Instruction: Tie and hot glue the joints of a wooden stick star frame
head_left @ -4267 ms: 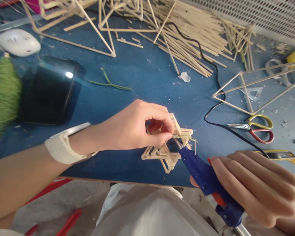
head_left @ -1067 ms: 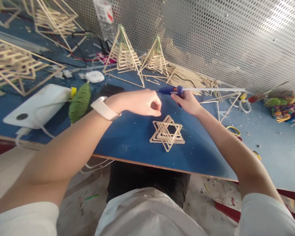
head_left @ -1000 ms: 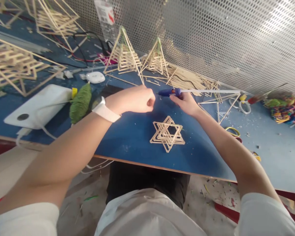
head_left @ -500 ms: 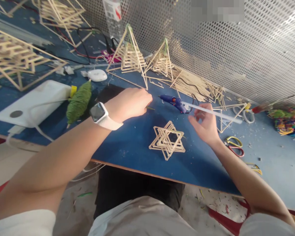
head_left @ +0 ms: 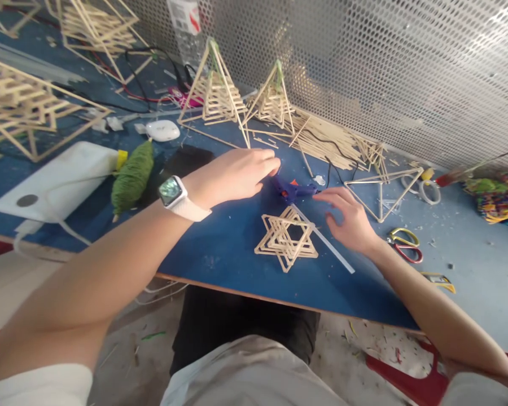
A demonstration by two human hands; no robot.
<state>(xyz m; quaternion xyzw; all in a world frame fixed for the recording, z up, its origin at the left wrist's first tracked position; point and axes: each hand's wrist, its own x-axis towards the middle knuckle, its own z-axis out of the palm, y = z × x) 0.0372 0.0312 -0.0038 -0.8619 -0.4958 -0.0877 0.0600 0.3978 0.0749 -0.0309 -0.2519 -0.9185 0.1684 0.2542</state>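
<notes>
Perforated metal sheeting backed the blue surface (head_left: 220,248), which was crowded with stick pyramids (head_left: 214,90), loose sticks (head_left: 334,146) and scissors (head_left: 402,245). The stick star (head_left: 285,239) lay flat near the front edge, between the two hands. The left hand (head_left: 237,172) hovered with fingers loosely curled, holding nothing that I could make out, close to the blue glue gun (head_left: 292,190) lying on its side. The right hand (head_left: 349,217) was spread, fingertips at the gun's rear, beside the long glue stick (head_left: 324,239) that crossed the star's corner. Its hot nozzle, which pointed toward the left fingers as far as I could tell, might have burned them, and dripping glue could have bonded the star to the surface.
</notes>
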